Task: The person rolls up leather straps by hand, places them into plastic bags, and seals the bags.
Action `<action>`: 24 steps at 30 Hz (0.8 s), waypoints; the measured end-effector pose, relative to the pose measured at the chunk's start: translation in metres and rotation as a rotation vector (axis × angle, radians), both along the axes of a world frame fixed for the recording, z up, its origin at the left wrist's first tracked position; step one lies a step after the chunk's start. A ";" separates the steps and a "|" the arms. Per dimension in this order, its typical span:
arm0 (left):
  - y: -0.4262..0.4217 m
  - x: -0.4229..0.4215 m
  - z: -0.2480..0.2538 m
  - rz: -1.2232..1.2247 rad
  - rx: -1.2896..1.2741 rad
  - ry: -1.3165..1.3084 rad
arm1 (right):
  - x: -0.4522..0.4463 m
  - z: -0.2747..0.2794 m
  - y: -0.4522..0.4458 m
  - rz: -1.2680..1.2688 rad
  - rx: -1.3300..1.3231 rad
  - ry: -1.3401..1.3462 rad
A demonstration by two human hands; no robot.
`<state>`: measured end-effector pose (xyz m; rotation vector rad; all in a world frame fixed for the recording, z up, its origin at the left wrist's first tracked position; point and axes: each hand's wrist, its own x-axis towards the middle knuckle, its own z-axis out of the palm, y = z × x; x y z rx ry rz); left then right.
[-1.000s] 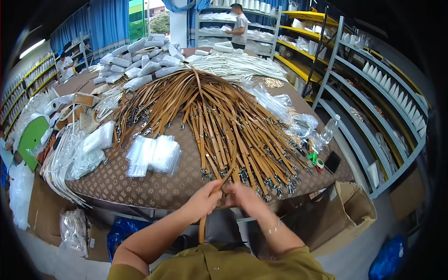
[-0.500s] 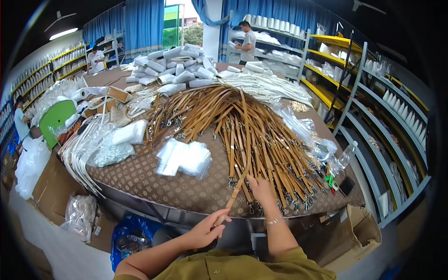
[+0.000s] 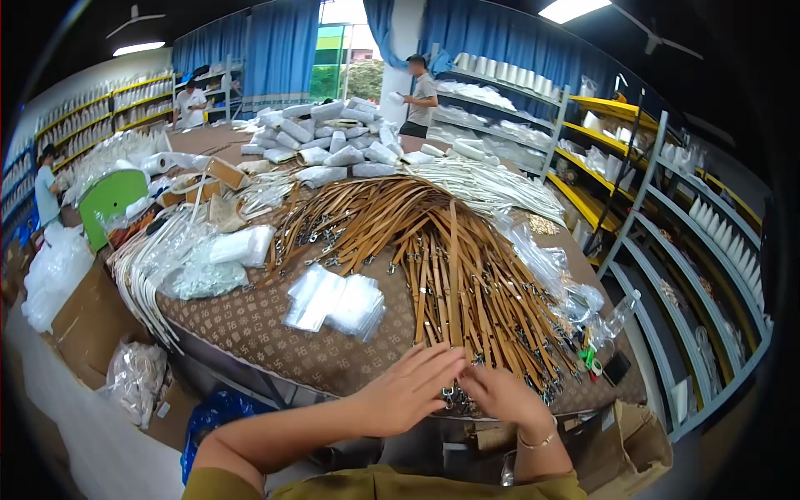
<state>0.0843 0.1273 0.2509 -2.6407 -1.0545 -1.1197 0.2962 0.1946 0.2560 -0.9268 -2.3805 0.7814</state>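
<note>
A thick bundle of brown leather straps (image 3: pixel 392 200) with metal snap hooks lies over the table, its ends fanned toward me. One longer strap (image 3: pixel 454 267) lies on top and runs down to where my hands meet. My left hand (image 3: pixel 408 390) is at the table's front edge, fingers stretched out and lying over the strap ends. Close beside its fingertips, my right hand (image 3: pixel 504 393) has its fingers curled in a pinch. Whatever they hold is hidden. Metal hooks (image 3: pixel 450 393) show below, between the hands. Clear plastic bags (image 3: pixel 333 302) lie left of the straps.
Grey wrapped rolls (image 3: pixel 333 137) are heaped behind the straps, with white straps (image 3: pixel 492 183) to their right. Green-handled scissors (image 3: pixel 592 362) and a dark phone (image 3: pixel 617 368) lie at the right. A cardboard box (image 3: pixel 625 450) stands below the edge. Several people work farther off.
My left hand has let go of the strap end and moved up and right, fingers now extended. My right hand has come down beside it. The view has tilted upward.
</note>
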 end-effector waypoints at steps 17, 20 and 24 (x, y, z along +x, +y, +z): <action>0.111 -0.015 0.021 0.089 0.057 -0.130 | 0.183 0.004 -0.090 -0.684 0.666 0.277; 0.124 -0.037 0.029 0.163 0.152 -0.263 | 0.198 0.022 -0.131 -0.904 0.417 0.636; 0.116 -0.076 0.039 0.188 0.185 -0.505 | 0.267 -0.027 -0.126 -0.869 0.834 0.641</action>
